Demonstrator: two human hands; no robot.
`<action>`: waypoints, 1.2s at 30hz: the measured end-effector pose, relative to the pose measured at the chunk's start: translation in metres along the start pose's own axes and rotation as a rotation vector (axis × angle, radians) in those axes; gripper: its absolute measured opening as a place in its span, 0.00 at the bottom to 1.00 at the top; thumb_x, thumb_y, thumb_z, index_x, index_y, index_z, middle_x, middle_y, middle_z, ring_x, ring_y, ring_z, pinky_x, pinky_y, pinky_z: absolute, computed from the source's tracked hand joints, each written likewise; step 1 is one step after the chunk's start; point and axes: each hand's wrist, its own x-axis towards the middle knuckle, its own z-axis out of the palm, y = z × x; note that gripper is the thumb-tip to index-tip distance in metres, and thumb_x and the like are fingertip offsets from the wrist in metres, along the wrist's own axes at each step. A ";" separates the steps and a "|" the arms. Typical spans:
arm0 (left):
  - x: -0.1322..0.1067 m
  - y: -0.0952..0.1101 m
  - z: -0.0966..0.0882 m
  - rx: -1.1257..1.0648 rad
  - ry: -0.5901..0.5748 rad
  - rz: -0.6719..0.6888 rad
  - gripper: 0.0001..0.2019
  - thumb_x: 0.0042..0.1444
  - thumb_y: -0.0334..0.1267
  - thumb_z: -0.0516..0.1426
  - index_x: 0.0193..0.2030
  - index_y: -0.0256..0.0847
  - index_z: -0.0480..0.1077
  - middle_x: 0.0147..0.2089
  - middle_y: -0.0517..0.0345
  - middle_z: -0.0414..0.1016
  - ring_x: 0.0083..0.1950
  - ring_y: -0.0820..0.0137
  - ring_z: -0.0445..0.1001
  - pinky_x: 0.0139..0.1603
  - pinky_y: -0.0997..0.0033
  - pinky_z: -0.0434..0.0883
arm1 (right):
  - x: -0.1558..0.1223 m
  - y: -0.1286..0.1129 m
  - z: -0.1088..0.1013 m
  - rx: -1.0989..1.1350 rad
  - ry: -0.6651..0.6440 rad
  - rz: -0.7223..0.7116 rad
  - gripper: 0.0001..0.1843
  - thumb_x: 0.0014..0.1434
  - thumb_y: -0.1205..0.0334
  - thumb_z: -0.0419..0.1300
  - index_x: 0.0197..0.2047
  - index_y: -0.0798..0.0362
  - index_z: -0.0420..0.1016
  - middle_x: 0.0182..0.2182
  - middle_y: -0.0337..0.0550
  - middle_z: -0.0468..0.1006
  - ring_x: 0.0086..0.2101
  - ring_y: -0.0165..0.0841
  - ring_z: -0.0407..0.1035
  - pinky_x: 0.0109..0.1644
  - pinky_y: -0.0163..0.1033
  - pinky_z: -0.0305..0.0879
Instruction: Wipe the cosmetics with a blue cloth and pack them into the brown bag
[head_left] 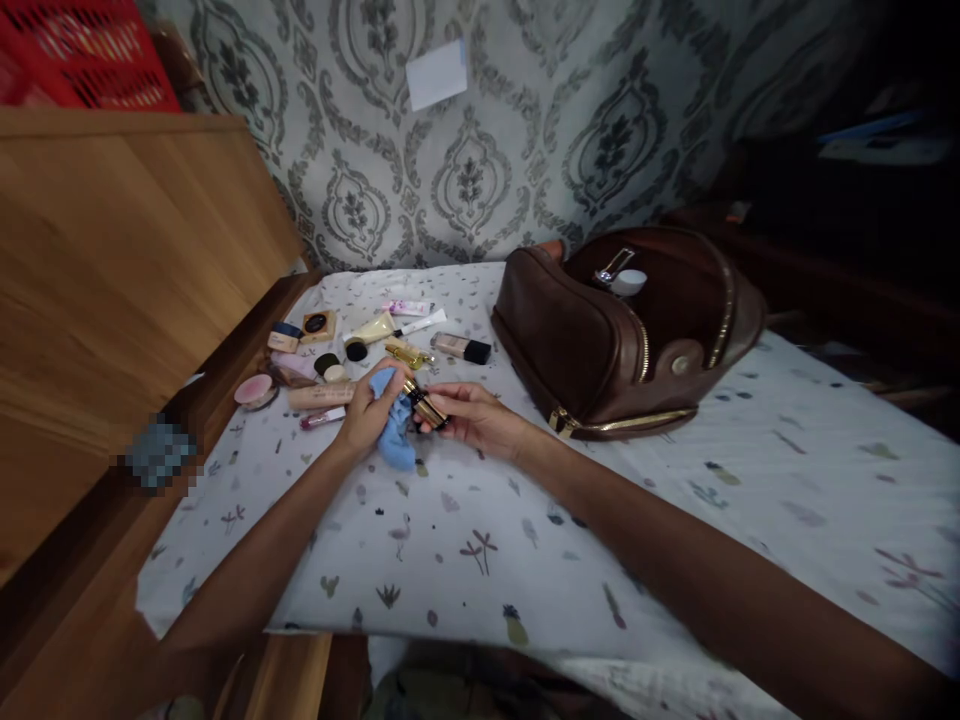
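Note:
In front of me, my left hand (366,412) is closed on a crumpled light-blue cloth (396,440). The cloth lies against a black-and-gold cosmetic tube (427,408), possibly a lipstick, and partly covers it. My right hand (480,416) pinches the tube's other end between thumb and fingers. Just beyond my hands lie a gold tube (407,352) and a foundation bottle with a black cap (461,347). A long beige tube (319,397) and a pink lip gloss (322,418) rest beside my left hand.
An unzipped brown leather bag (577,335) stands at the right, a white-lidded jar (628,283) at its opening. Several cosmetics, including a pink round compact (255,391) and a cream squeeze tube (370,329), lie at the left on the patterned sheet (435,560). A wooden cabinet (135,240) borders it.

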 end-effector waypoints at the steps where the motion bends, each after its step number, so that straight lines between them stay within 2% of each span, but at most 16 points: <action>1: 0.000 0.001 0.000 -0.008 0.000 -0.004 0.21 0.63 0.60 0.54 0.36 0.42 0.69 0.33 0.60 0.69 0.35 0.68 0.67 0.40 0.70 0.66 | -0.001 -0.001 0.001 0.018 -0.019 0.021 0.20 0.48 0.55 0.75 0.41 0.55 0.79 0.33 0.45 0.84 0.30 0.30 0.78 0.26 0.28 0.67; 4: 0.001 -0.001 0.001 -0.021 0.004 0.011 0.21 0.63 0.59 0.54 0.36 0.42 0.69 0.33 0.59 0.69 0.36 0.68 0.67 0.41 0.69 0.66 | -0.002 -0.002 0.005 0.033 -0.028 0.042 0.22 0.47 0.53 0.76 0.41 0.56 0.78 0.34 0.45 0.84 0.31 0.29 0.78 0.26 0.27 0.68; 7: 0.002 -0.006 0.003 -0.046 0.032 0.027 0.21 0.63 0.59 0.54 0.35 0.41 0.68 0.32 0.61 0.67 0.36 0.69 0.67 0.41 0.70 0.66 | 0.000 0.001 0.007 0.004 0.034 0.017 0.26 0.43 0.56 0.79 0.42 0.54 0.76 0.33 0.41 0.83 0.32 0.29 0.78 0.28 0.27 0.68; 11: 0.001 -0.008 0.006 -0.089 0.034 0.015 0.21 0.63 0.58 0.55 0.34 0.40 0.67 0.30 0.62 0.65 0.34 0.71 0.66 0.38 0.72 0.65 | 0.003 0.007 0.005 -0.076 0.126 -0.031 0.25 0.39 0.58 0.80 0.34 0.55 0.73 0.28 0.35 0.79 0.28 0.26 0.75 0.27 0.27 0.65; 17: 0.000 -0.005 0.006 -0.113 0.012 -0.028 0.22 0.61 0.60 0.55 0.34 0.40 0.68 0.30 0.62 0.66 0.32 0.71 0.65 0.37 0.71 0.65 | 0.001 0.002 0.004 -0.116 0.058 -0.009 0.24 0.42 0.52 0.78 0.34 0.57 0.74 0.29 0.40 0.80 0.28 0.27 0.76 0.26 0.28 0.63; 23: 0.000 -0.007 0.009 -0.186 0.068 -0.099 0.23 0.59 0.61 0.57 0.33 0.41 0.70 0.29 0.62 0.67 0.32 0.71 0.65 0.36 0.72 0.65 | -0.002 -0.002 0.008 -0.112 0.027 0.006 0.24 0.45 0.48 0.77 0.34 0.57 0.75 0.32 0.43 0.82 0.31 0.29 0.77 0.30 0.29 0.66; 28: -0.002 -0.010 0.013 -0.279 0.064 -0.178 0.22 0.58 0.60 0.59 0.39 0.40 0.73 0.31 0.61 0.69 0.31 0.72 0.67 0.33 0.73 0.67 | -0.001 0.000 0.008 -0.077 0.028 0.022 0.24 0.45 0.48 0.76 0.36 0.56 0.77 0.32 0.42 0.82 0.33 0.29 0.76 0.32 0.30 0.66; 31: -0.004 -0.007 0.014 -0.245 0.045 -0.189 0.22 0.57 0.60 0.59 0.37 0.40 0.72 0.31 0.60 0.69 0.32 0.70 0.67 0.33 0.73 0.68 | 0.000 0.004 0.007 -0.099 0.025 0.013 0.23 0.46 0.47 0.76 0.34 0.57 0.79 0.30 0.41 0.80 0.32 0.28 0.73 0.33 0.31 0.65; 36: -0.008 0.000 0.013 -0.072 0.009 -0.095 0.22 0.60 0.59 0.56 0.32 0.40 0.71 0.31 0.59 0.70 0.36 0.68 0.69 0.43 0.69 0.69 | -0.001 0.012 0.008 -0.224 0.064 -0.039 0.25 0.39 0.45 0.77 0.30 0.57 0.79 0.26 0.36 0.76 0.27 0.26 0.67 0.36 0.33 0.63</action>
